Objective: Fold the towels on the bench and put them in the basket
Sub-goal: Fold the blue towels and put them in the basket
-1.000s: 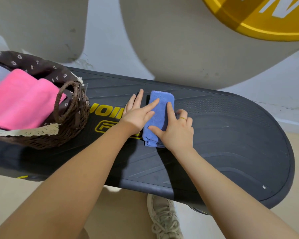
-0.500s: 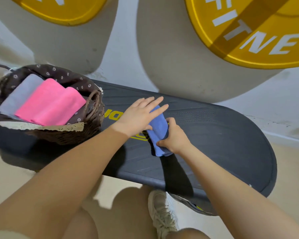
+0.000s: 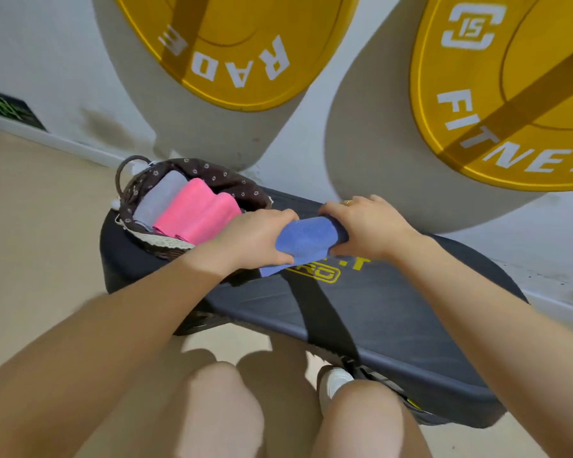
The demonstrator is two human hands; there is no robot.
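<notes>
Since half a second ago the small folded blue microfibre towel [image 3: 306,241] has come up off the long black padded bench [image 3: 394,312] and moved left toward the brown wicker basket with the dotted fabric liner [image 3: 212,175]. It's now held in the air over the bench's yellow logo [image 3: 325,274], just right of the basket.

Both hands are wrapped round it. The left hand [image 3: 255,239] grips the left end, fingers curled over the top and thumb underneath. The right hand [image 3: 368,226] grips the right end the same way, with a gold ring [image 3: 348,202] showing on one finger.

The basket sits on the left end of the bench and already has a folded grey towel [image 3: 161,198] and a folded pink towel [image 3: 192,209] lying side by side, so most of the inside is covered. Behind the bench two big yellow weight plates [image 3: 232,51] lean at the white wall [image 3: 47,61]. Down below you can see bare knees and a white shoe [image 3: 336,381] on the beige floor [image 3: 40,242].
</notes>
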